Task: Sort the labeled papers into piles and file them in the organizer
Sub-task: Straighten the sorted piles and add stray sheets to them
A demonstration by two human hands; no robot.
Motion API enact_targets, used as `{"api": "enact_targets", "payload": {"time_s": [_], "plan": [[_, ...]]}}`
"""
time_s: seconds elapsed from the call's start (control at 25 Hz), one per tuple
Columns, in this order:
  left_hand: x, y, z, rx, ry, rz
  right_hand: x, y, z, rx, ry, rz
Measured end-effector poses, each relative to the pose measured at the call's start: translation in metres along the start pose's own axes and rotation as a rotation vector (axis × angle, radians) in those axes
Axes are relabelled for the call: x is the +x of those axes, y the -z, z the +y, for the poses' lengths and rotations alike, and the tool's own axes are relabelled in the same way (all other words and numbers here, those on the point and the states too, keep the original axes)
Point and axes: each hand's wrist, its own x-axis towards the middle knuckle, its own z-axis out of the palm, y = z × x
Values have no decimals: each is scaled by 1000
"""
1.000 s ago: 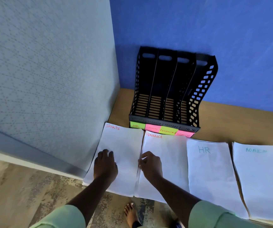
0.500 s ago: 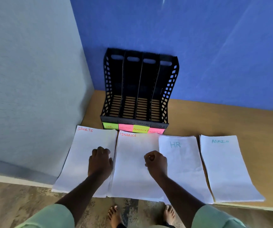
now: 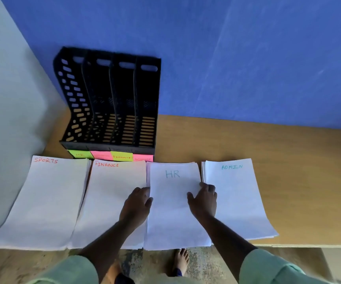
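Fingers of both hands now sit at the side edges of the HR pile (image 3: 172,203), where a moment ago they were further left, pressed on the SPORTS and FINANCE sheets. Going from the left: the SPORTS pile (image 3: 42,201) lies by the grey wall with no hand on it, its near end hanging past the table (image 3: 288,160) edge. Just beside it, the FINANCE pile (image 3: 112,197) is also released, though the left hand (image 3: 136,203) rests over its right margin. That hand's fingers are gently curved and meet the left edge of the HR pile; whether they have slipped under the sheets I cannot tell. The right hand (image 3: 203,199) mirrors it on the other edge, thumb lying on the top sheet and fingers spread loosely towards the ADMIN pile (image 3: 239,199), which lies just to the right, untouched.

Behind the piles, the black organizer (image 3: 112,103) stands against the blue wall with all four slots bare and coloured sticky labels (image 3: 112,156) along its front lip.

The shift suggests sorting is finished and the person is squaring each pile in turn. Filing has not begun; the HR pile probably gets gathered next, and its green label marks the leftmost slot.
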Motion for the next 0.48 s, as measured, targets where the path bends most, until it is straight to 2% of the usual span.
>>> {"api": "enact_targets", "payload": {"time_s": [0.16, 0.36, 0.48], "plan": [[-6, -23, 18, 39, 67, 30, 15, 6, 23, -11, 35, -41], [-2, -30, 33, 119, 144, 92, 32, 9, 15, 66, 36, -197], [0, -30, 37, 88, 211, 113, 36, 10, 11, 234, -49, -242]]}}
